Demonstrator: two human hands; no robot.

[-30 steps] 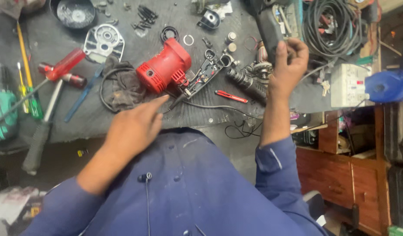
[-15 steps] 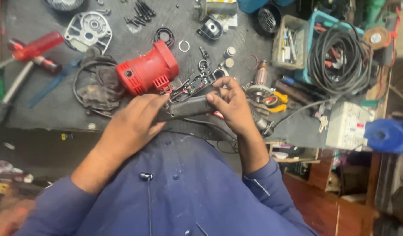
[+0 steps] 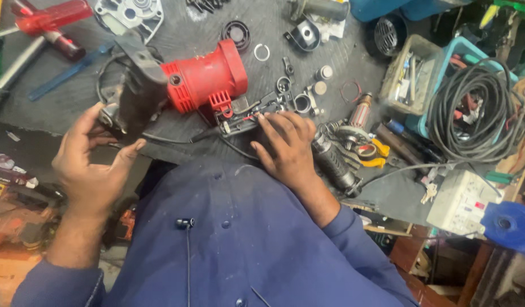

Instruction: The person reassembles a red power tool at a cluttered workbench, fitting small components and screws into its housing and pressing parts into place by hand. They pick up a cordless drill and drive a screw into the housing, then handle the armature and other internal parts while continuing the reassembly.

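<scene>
My left hand (image 3: 92, 156) grips a dark grey plastic handle shell (image 3: 138, 85), lifted at the left of the bench. Just right of it lies a red motor housing (image 3: 204, 81) on the dark bench top (image 3: 308, 34). My right hand (image 3: 285, 145) rests on the bench with its fingertips on a black switch assembly with wires (image 3: 248, 116) below the red housing. A black side handle (image 3: 333, 162) lies just right of that hand.
Small rings, bearings and screws are scattered behind the housing. A motor armature (image 3: 359, 116) and yellow-handled pliers (image 3: 373, 153) lie at right. Coiled black cable (image 3: 473, 113) fills a blue tray. A white socket box (image 3: 464, 202) and red-handled screwdrivers (image 3: 46, 20) sit at the edges.
Both hands held the dark shell in front of me; now my left hand has carried it to the left and my right hand has let go and dropped onto the switch assembly.
</scene>
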